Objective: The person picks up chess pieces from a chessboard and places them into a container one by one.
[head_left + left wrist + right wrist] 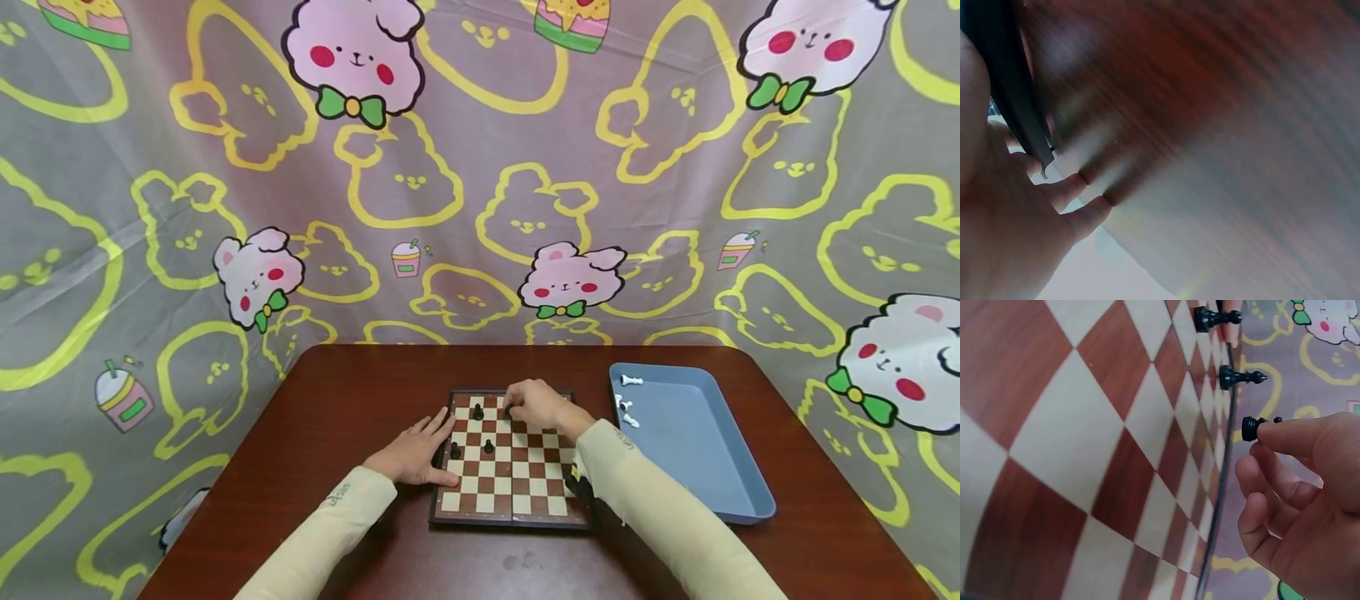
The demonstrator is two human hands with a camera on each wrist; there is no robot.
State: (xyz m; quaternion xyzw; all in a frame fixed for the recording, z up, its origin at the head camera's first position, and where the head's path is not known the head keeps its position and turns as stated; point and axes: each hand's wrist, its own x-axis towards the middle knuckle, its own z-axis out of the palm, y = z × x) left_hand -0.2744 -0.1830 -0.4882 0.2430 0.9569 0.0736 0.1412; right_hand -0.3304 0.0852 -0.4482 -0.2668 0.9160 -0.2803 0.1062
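Note:
A brown-and-cream chessboard [495, 504] lies flat on the table. My left hand [411, 450] rests at its left side, fingers spread and fairly straight, the thumb over the board's border. In the left wrist view, fingertips [1088, 219] touch the table beside the board's dark edge [1013, 81]. Near the far side, my right hand [536, 406] pinches a black chess piece [1250, 429] between thumb and fingers; its exact kind is partly hidden. Other black pieces stand upright on the left half: one farther back [477, 412], one at the left edge [455, 450], and a pawn-like one [488, 447].
To the right of the board sits a blue-grey tray [697, 450], with several white chess pieces [632, 380] lying along its left side. The dark red-brown table [360, 383] is bordered by a patterned cloth [465, 192] behind and at both sides.

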